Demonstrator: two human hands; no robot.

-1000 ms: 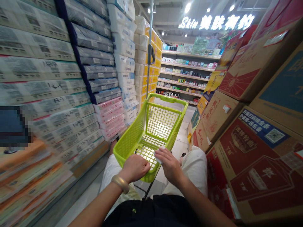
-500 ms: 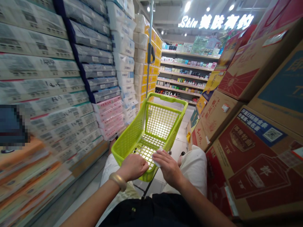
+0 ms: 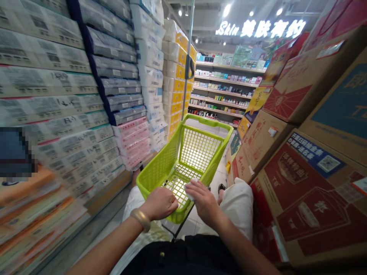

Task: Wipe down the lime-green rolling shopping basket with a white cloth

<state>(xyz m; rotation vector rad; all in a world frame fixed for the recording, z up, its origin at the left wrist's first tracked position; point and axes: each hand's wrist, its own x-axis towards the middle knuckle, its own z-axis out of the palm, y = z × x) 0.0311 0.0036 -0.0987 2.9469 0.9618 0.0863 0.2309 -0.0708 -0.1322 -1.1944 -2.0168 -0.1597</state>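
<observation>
A lime-green shopping basket [image 3: 156,171] with grid walls stands tilted before me, its near end close to my lap. Nothing lies on its visible grid floor. My left hand [image 3: 161,203], with a gold bangle [image 3: 140,219] at the wrist, is closed in a fist over the basket's near rim. Under the fingers of my right hand [image 3: 203,199] is a crumpled white wipe [image 3: 188,195], pressed at the basket's near right side. The palm hides most of that wipe. A thin pole with a black handle [image 3: 189,68] rises behind the basket's far left corner.
Stacked wrapped paper packs [image 3: 67,80] line the left side. Cardboard boxes [image 3: 309,202] are piled close on the right. Shelves of small cosmetics [image 3: 223,88] stand at the far end under a lit sign. Tiled floor [image 3: 219,172] shows between basket and boxes.
The basket's far end has swung slightly to the right, and the pole has shifted right with it. Both hands stay nearly in place at the near end.
</observation>
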